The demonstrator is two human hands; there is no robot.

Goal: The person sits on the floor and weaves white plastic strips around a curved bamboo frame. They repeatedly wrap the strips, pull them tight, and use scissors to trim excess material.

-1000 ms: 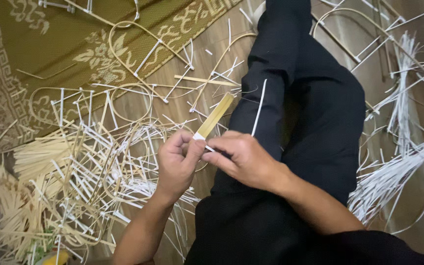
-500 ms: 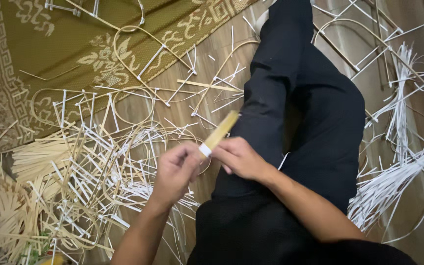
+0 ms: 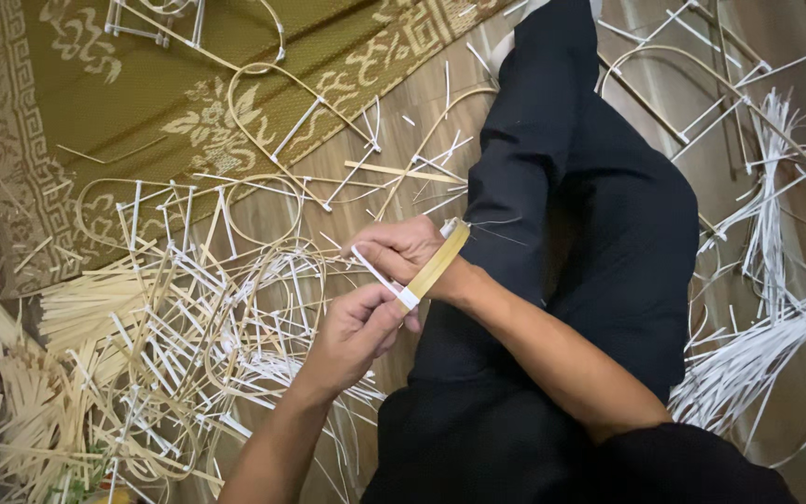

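Head view: your left hand pinches the lower, white-wrapped end of a flat bamboo strip, fingers closed on it; your right hand is curled shut around a thin white band beside the strip's upper half, both held over your black-trousered lap. Strip: judged light, stiff, smooth, liable to splinter; grip it at the wrapped end. Around you: loose canes on the floor, an olive mat.

Wooden floor, half covered far left by olive patterned rug; strewn with pale cane strips, white strands right.
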